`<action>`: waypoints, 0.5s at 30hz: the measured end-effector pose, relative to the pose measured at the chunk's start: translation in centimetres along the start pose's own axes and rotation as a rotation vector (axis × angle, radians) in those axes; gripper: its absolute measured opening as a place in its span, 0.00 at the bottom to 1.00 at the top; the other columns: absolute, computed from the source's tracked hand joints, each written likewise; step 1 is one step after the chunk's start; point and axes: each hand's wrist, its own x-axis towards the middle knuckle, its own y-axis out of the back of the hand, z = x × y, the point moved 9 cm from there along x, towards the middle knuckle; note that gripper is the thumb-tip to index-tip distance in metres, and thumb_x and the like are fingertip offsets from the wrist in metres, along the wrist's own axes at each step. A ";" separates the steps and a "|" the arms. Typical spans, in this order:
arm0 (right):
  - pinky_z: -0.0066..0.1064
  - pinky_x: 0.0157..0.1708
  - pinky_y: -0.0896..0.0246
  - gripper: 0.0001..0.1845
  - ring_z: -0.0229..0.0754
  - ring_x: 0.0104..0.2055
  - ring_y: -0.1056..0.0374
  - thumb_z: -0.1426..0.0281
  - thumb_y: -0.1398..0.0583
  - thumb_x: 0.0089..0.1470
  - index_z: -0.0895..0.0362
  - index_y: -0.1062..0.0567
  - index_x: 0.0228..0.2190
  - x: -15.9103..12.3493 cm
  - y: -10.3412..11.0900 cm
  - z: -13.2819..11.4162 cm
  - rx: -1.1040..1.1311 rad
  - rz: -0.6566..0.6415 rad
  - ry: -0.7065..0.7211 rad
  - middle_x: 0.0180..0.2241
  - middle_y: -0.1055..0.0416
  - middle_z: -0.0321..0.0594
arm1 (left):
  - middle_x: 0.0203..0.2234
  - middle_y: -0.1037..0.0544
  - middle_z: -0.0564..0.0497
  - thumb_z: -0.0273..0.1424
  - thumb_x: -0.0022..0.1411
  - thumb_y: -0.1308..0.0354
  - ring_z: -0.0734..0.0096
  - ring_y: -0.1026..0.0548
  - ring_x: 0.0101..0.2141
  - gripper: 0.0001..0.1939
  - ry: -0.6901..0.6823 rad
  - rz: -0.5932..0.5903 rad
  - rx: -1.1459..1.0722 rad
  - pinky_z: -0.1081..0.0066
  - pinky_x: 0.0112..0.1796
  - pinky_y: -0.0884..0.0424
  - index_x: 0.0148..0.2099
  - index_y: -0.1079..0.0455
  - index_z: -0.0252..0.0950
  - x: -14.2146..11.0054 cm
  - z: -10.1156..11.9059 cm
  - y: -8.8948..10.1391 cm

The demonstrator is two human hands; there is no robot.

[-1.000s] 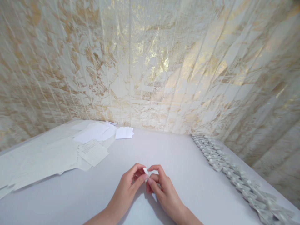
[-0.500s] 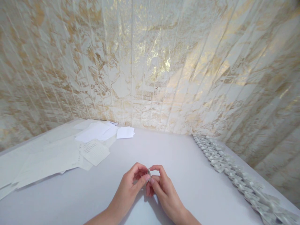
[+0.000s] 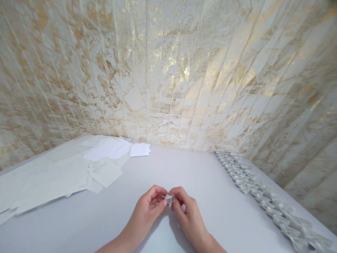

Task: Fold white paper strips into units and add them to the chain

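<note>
Left hand [image 3: 149,207]: pinching one side of the small folded off-white paper piece [image 3: 169,200], over the white desk [image 3: 126,196]
Right hand [image 3: 187,210]: pinching its other side
Hidden: the piece's lower folds, behind fingertips
Cut off: the long grey-white chain of folded paper [image 3: 259,193], at the bottom edge
Hard to read: print on the loose white sheets [image 3: 58,175]

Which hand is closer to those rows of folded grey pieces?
The right hand: the rows lie off to its right. The left hand is on its far side, farther from them. Both pinch a small folded piece.
</note>
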 end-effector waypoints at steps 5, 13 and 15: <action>0.27 0.29 0.41 0.11 0.38 0.26 0.36 0.70 0.48 0.61 0.55 0.26 0.35 0.2 0.2 0.8 0.122 0.023 -0.048 0.24 0.32 0.32 | 0.31 0.23 0.53 0.36 0.52 0.35 0.67 0.25 0.34 0.13 0.084 0.014 -0.073 0.70 0.38 0.32 0.39 0.29 0.37 -0.1 -0.1 0.0; 0.29 0.36 0.37 0.10 0.40 0.32 0.30 0.71 0.47 0.64 0.54 0.26 0.36 -0.2 0.6 -0.8 0.021 0.015 0.112 0.30 0.26 0.37 | 0.31 0.25 0.52 0.48 0.59 0.39 0.67 0.28 0.35 0.19 0.097 -0.037 -0.066 0.69 0.39 0.35 0.42 0.30 0.39 -0.4 -1.3 -0.4; 0.29 0.36 0.38 0.11 0.40 0.33 0.30 0.73 0.48 0.64 0.53 0.27 0.35 -0.3 0.1 -1.4 -0.034 -0.038 0.162 0.31 0.26 0.37 | 0.25 0.30 0.56 0.51 0.57 0.37 0.70 0.31 0.30 0.20 0.056 -0.010 -0.007 0.71 0.35 0.36 0.36 0.32 0.39 -0.3 -1.2 -0.2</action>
